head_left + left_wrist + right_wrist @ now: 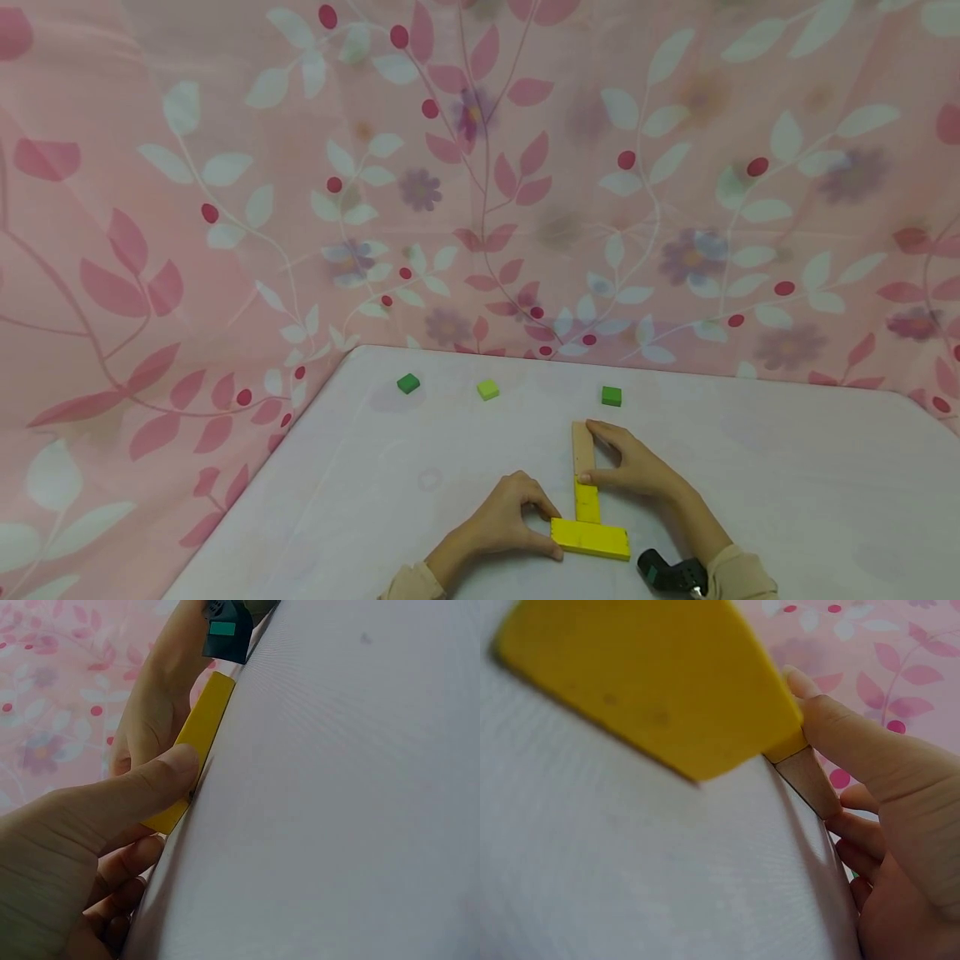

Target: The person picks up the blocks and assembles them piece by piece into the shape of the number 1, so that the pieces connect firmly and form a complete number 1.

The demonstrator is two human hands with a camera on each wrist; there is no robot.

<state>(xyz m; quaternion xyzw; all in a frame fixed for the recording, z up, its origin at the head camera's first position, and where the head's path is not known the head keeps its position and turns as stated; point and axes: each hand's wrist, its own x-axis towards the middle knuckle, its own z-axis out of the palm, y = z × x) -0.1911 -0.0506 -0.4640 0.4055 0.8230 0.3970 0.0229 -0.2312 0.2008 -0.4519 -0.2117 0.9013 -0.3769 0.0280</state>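
Here, left fingers (129,862) bent around crosswise block (592,540)

Bright-yellow block (591,540), pink floral backdrop (480,175)

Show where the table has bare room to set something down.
Free on the table: the left patch between the dark green block and left hand; the broad right side beyond the right hand. Crowded: the near middle, where the wide yellow block, narrow yellow block, plain wood block and black device cluster around the hands.
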